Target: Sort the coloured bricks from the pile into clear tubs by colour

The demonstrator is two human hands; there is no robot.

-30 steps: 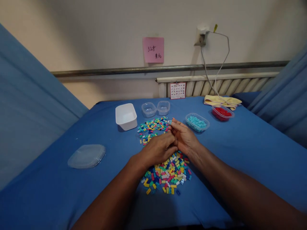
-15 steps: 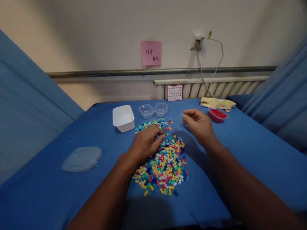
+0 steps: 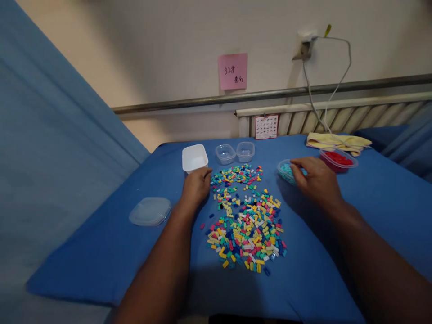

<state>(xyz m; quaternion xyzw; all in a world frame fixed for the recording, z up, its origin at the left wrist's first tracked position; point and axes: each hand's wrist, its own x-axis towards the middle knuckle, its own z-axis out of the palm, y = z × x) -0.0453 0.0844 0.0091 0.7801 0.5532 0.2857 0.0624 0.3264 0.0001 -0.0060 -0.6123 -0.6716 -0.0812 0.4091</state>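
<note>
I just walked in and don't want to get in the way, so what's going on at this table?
One person has both hands over a blue cloth spread with small mixed-colour bricks. The right hand is at a clear container of light-blue bricks; whether it holds one can't be told. The left hand is by the white tub, near the bricks' edge. Red bricks fill another container.

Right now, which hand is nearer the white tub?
Left. The left hand is just in front of the white tub; whether they touch is unclear. The right hand is well off to the tub's right, by the turquoise bricks.
</note>
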